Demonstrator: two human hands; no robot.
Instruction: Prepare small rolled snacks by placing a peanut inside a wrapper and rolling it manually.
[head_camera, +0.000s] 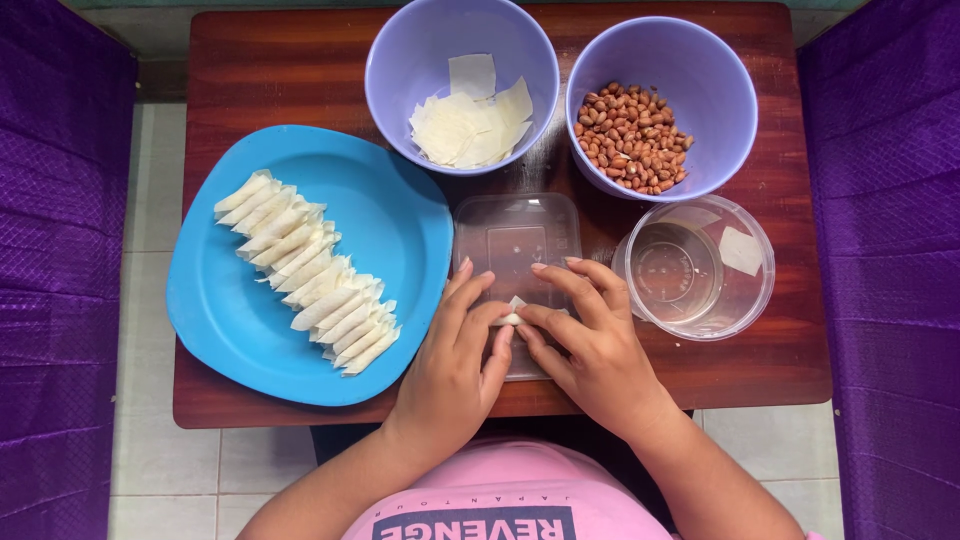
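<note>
**Both hands pinched on one small wrapper**

Right now my left hand (455, 345) and right hand (590, 345) meet over the clear plastic lid (515, 235), which serves as my flat working surface on the wooden table (270, 60). Fingertips of both are clenched on a small pale wrapper piece (511, 312), pressed low against the lid so it stays tight; what sits inside it, I cannot quite tell. Finished rolls (305, 272) lie in a row on the blue plate (220, 320) by my left hand, near enough to drop into. Wrapper squares (470, 120) and peanuts (632, 138) wait in purple bowls just beyond; a clear tub (745, 290) stands right.
</note>
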